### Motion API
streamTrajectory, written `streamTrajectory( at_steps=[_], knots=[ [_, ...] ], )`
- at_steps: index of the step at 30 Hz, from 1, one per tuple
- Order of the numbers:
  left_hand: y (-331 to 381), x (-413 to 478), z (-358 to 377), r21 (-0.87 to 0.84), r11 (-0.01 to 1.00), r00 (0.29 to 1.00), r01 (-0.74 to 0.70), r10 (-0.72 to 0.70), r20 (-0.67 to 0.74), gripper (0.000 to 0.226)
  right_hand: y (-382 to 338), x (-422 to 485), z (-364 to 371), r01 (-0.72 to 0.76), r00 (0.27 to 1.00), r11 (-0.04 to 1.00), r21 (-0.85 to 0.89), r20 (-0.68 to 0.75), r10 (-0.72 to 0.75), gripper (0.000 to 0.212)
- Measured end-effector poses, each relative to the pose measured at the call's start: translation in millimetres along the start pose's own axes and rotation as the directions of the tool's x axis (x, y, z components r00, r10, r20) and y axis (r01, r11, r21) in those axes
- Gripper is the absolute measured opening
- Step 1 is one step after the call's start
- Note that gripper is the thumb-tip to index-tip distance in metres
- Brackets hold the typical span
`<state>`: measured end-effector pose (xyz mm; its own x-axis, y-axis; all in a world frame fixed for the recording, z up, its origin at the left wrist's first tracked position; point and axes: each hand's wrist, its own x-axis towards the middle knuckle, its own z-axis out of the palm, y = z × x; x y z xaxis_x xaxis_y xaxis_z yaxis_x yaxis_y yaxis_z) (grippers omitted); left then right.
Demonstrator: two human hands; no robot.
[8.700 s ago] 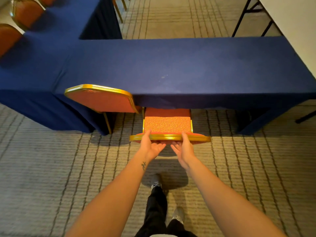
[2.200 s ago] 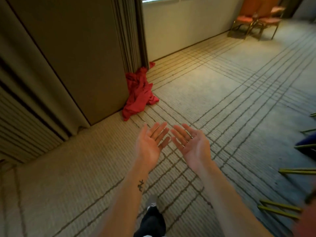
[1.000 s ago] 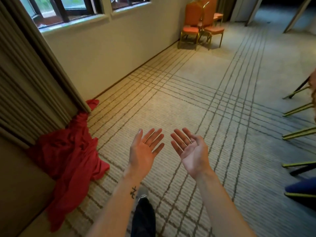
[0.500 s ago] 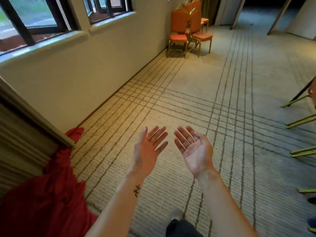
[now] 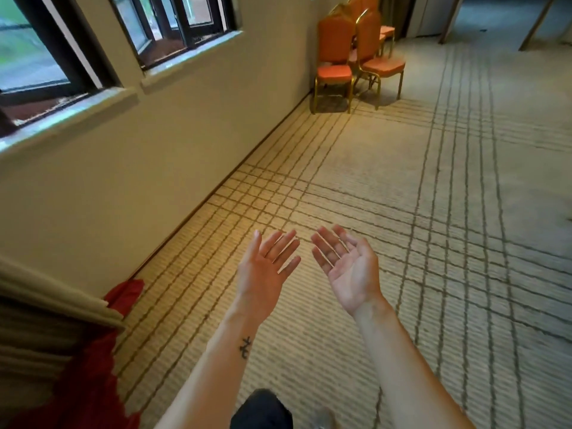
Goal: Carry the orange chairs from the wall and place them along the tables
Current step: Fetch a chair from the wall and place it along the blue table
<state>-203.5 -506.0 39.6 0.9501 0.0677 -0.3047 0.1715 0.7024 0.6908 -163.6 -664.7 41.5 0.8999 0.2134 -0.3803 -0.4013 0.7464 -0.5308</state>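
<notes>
Several orange chairs with gold frames stand clustered by the wall at the far end of the carpet. The nearest orange chair (image 5: pixel 335 54) faces me, and a second orange chair (image 5: pixel 378 51) stands just right of it, with more behind. My left hand (image 5: pixel 266 268) and my right hand (image 5: pixel 346 264) are held out in front of me, palms up, fingers straight and spread, holding nothing. Both hands are far short of the chairs. No table is in view.
A cream wall (image 5: pixel 161 144) with dark-framed windows (image 5: pixel 173 23) runs along the left. A red cloth (image 5: pixel 93 376) lies on the floor at bottom left beside a folded partition (image 5: pixel 40 329). Patterned carpet (image 5: pixel 448 212) stretches ahead to the chairs.
The view has swung away from the blue table and on along the wall; the orange chairs are now larger and closer. My hands, which held a chair back earlier, stay empty and palms up.
</notes>
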Motion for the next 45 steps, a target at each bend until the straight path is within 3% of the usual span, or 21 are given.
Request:
streamTrajectory(
  at_steps=[12,25,33,45],
  knots=[
    [90.2,316.4,11.4,-0.084,0.996,1.000,0.030,-0.029,0.011,0.060,-60.0,304.4,88.5,0.007,0.996,1.000,0.020,-0.092,-0.005,0.034],
    [220.1,632.6,59.0,-0.017,0.994,0.987,0.112,-0.109,0.119,0.061,-133.4,594.2,211.7,0.100,0.984,0.994,0.048,-0.153,-0.092,0.038],
    [249.6,852.4,86.7,-0.011,0.993,0.991,0.118,-0.117,0.060,0.061,-199.9,817.0,230.0,0.090,0.984,0.994,0.063,-0.159,-0.079,0.037],
    [325.9,1128.9,144.0,-0.065,0.992,0.994,0.109,-0.109,-0.004,0.060,-296.4,1093.8,317.4,0.009,0.997,0.999,0.036,-0.083,-0.006,0.041]
  ],
)
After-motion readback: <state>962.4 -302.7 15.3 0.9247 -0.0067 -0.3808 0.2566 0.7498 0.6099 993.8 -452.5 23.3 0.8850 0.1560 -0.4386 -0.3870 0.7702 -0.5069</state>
